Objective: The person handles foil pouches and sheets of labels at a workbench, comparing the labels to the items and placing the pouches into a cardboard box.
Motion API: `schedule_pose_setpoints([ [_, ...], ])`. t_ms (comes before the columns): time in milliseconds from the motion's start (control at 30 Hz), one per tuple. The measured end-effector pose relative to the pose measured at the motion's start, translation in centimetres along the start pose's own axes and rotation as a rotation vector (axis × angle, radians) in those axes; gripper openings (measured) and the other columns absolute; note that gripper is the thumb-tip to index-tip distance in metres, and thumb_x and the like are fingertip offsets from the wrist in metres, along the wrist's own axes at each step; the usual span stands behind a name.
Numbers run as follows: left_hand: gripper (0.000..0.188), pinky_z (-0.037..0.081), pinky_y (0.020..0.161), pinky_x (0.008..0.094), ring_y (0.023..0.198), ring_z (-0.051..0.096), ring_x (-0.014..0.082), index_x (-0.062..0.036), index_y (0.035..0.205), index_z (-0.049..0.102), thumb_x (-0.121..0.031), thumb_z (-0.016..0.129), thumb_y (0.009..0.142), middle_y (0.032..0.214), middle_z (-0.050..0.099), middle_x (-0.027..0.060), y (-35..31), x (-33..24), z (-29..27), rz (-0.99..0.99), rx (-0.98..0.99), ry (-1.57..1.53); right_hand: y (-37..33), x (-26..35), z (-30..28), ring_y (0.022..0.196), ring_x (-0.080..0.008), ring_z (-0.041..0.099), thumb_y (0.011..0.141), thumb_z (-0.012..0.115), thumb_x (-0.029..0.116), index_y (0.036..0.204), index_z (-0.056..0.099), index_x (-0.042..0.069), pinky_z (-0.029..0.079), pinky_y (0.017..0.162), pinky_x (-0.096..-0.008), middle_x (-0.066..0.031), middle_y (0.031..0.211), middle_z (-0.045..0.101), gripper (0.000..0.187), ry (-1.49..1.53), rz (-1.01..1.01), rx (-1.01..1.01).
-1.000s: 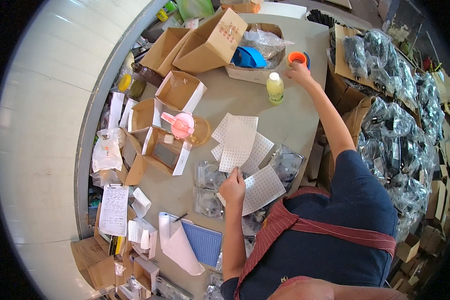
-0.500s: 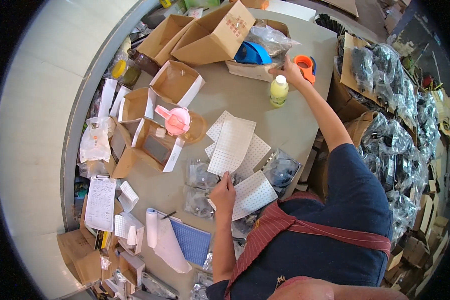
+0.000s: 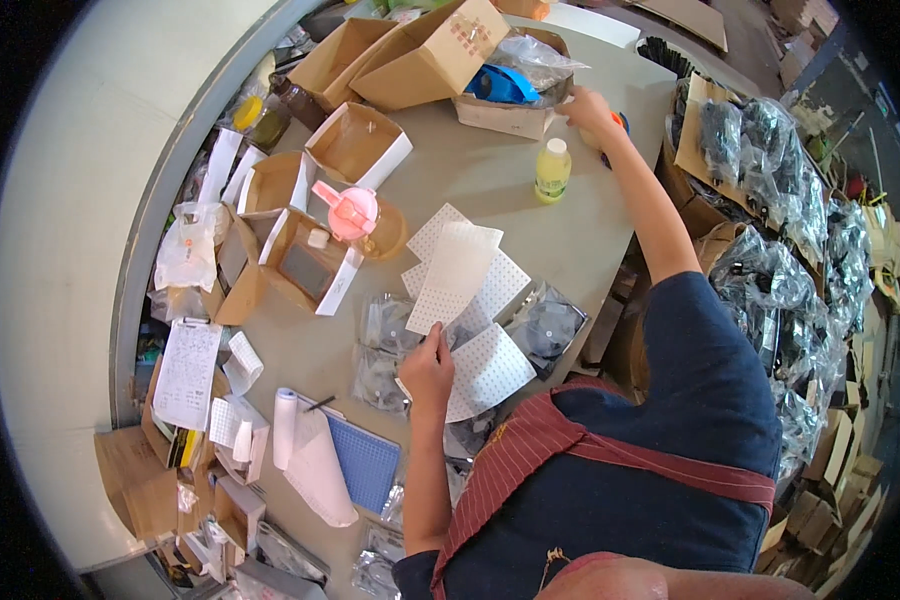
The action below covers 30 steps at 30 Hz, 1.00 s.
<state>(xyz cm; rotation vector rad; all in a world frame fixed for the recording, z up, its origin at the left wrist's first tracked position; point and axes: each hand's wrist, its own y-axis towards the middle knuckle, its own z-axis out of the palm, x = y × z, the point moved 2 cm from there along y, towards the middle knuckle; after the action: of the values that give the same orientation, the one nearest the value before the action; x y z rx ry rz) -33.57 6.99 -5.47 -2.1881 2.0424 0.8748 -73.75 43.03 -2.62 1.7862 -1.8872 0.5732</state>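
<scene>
My left hand (image 3: 427, 370) is closed on the lower edge of a white label sheet (image 3: 457, 270) printed with rows of small marks. Under it lie more dotted label sheets (image 3: 505, 288), and another dotted sheet (image 3: 490, 370) curls up beside the hand. My right hand (image 3: 588, 108) is stretched far out to the right end of an open carton (image 3: 500, 116), its fingertips at the rim and partly hidden. In the carton are a blue curved piece (image 3: 502, 86) and a clear plastic bag (image 3: 540, 60). An orange tape dispenser (image 3: 618, 125) is mostly covered by my right hand and forearm.
A yellow-green bottle (image 3: 552, 172) stands near my right forearm. Left of the sheets are a pink-lidded jug (image 3: 355, 213) and several open boxes (image 3: 358, 145). Bagged dark parts (image 3: 548, 330) lie near my body. A paper roll (image 3: 285, 425) and blue grid pad (image 3: 365, 460) are lower left.
My right hand has moved a little farther out along the carton's end and now covers more of the orange tape dispenser. My left hand keeps hold of the label sheet. The whole view has shifted slightly.
</scene>
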Motion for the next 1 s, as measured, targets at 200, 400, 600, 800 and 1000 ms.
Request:
schedule_pose_setpoints([
  [200, 0.022, 0.049, 0.055, 0.0393, 0.061, 0.065, 0.0313, -0.0145, 0.106, 0.073, -0.022, 0.061, 0.090, 0.074, 0.067, 0.0161, -2.1, -0.9, -1.4, -0.086, 0.054, -0.045, -9.8, 5.8, -5.6, 0.063, -0.0162, 0.070, 0.094, 0.057, 0.025, 0.092, 0.068, -0.005, 0.053, 0.060, -0.0277, -0.0108, 0.078, 0.072, 0.032, 0.724, -0.184, -0.070],
  [400, 0.023, 0.051, 0.061, 0.0429, 0.068, 0.066, 0.0376, -0.0129, 0.103, 0.073, -0.026, 0.058, 0.092, 0.076, 0.067, 0.0189, -4.0, -1.9, -3.1, -0.215, 0.147, -0.082, -19.1, 10.9, -6.8, 0.057, -0.0168, 0.066, 0.097, 0.057, 0.042, 0.084, 0.066, -0.007, 0.053, 0.056, -0.0271, -0.0133, 0.070, 0.069, 0.052, 0.632, -0.199, 0.205],
  [600, 0.024, 0.051, 0.062, 0.0436, 0.069, 0.066, 0.0377, -0.0130, 0.103, 0.073, -0.028, 0.059, 0.092, 0.076, 0.067, 0.0193, -6.8, -1.4, -3.4, -0.162, 0.092, -0.180, -27.9, 10.9, -0.9, 0.058, -0.0173, 0.067, 0.094, 0.058, 0.049, 0.088, 0.068, -0.006, 0.054, 0.056, -0.0297, -0.0119, 0.075, 0.070, 0.056, 0.411, -0.099, 0.613],
  [800, 0.023, 0.052, 0.064, 0.0449, 0.071, 0.067, 0.0372, -0.0138, 0.102, 0.074, -0.029, 0.060, 0.091, 0.076, 0.068, 0.0180, -9.0, -1.8, -2.9, -0.180, 0.107, -0.218, -37.5, 9.7, 6.7, 0.067, -0.0160, 0.067, 0.092, 0.059, 0.053, 0.099, 0.069, -0.003, 0.054, 0.063, -0.0289, -0.0116, 0.085, 0.071, 0.056, 0.423, -0.091, 0.881],
  [1000, 0.023, 0.052, 0.064, 0.0443, 0.073, 0.067, 0.0364, -0.0129, 0.100, 0.074, -0.029, 0.060, 0.091, 0.078, 0.068, 0.0188, -11.5, -3.5, -3.5, -0.221, 0.221, -0.162, -40.3, 13.0, 9.3, 0.078, -0.0162, 0.064, 0.091, 0.062, 0.054, 0.110, 0.065, -0.002, 0.051, 0.072, -0.0316, -0.0091, 0.090, 0.067, 0.059, 0.269, -0.307, 0.881],
])
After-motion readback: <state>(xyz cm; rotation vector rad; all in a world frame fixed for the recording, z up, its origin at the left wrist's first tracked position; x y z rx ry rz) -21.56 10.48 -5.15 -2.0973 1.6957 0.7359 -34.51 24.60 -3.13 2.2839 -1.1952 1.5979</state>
